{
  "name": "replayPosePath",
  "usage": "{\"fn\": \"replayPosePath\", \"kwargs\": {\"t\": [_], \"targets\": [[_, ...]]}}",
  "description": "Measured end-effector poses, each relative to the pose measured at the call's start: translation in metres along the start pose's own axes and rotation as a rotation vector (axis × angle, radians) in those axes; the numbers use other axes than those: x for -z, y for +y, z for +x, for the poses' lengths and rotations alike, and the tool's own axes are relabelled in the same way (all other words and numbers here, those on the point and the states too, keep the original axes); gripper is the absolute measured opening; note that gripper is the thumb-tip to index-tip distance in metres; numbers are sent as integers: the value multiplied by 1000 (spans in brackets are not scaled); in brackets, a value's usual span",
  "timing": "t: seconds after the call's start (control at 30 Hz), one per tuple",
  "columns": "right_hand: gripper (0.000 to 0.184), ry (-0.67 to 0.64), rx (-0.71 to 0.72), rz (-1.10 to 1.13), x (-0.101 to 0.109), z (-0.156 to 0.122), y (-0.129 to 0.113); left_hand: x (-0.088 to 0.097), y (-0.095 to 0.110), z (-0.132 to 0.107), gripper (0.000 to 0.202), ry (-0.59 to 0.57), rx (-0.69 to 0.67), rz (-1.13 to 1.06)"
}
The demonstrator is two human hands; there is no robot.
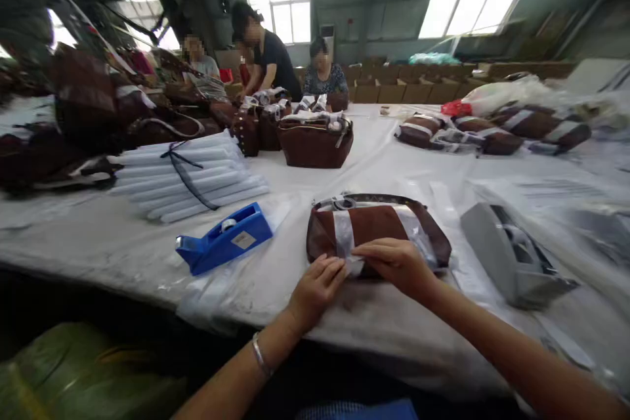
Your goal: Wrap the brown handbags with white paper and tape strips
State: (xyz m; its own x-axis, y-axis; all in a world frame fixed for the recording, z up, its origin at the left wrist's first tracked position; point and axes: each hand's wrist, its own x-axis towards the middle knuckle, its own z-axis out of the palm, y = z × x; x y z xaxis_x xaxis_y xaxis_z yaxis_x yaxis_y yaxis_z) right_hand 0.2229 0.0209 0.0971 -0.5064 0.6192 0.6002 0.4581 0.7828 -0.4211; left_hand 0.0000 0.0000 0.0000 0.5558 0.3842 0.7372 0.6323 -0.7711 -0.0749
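Observation:
A brown handbag (375, 226) lies flat on the white table (123, 243) in front of me, its handle wrapped in clear film. My left hand (317, 289) presses its bent fingers on a strip of whitish wrapping (344, 239) at the bag's near edge. My right hand (394, 264) lies beside it, fingers pinched on the same strip. A metal bangle sits on my left wrist.
A blue tape dispenser (224, 237) lies left of the bag, a grey one (512, 256) to the right. White rolled sheets (187, 177) and more brown bags (315, 138) fill the table beyond. Three people work at the far end. A green sack (73, 374) sits under the table.

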Motion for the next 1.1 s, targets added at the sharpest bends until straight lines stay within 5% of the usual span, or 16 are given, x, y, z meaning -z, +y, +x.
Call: {"fn": "replayPosePath", "kwargs": {"t": [0.33,0.5,0.93,1.1], "targets": [[13,-25,-207,-81,-27,22,42,4,0,-1,29,-57,170,-180],[13,-97,-138,-147,-40,26,62,7,2,-1,36,-80,205,-212],[28,-175,-440,-58,-40,36,70,7,12,13,43,-124,255,-63],[25,-120,-439,-81,-45,37,73,12,18,20,46,-190,361,-121]]}}
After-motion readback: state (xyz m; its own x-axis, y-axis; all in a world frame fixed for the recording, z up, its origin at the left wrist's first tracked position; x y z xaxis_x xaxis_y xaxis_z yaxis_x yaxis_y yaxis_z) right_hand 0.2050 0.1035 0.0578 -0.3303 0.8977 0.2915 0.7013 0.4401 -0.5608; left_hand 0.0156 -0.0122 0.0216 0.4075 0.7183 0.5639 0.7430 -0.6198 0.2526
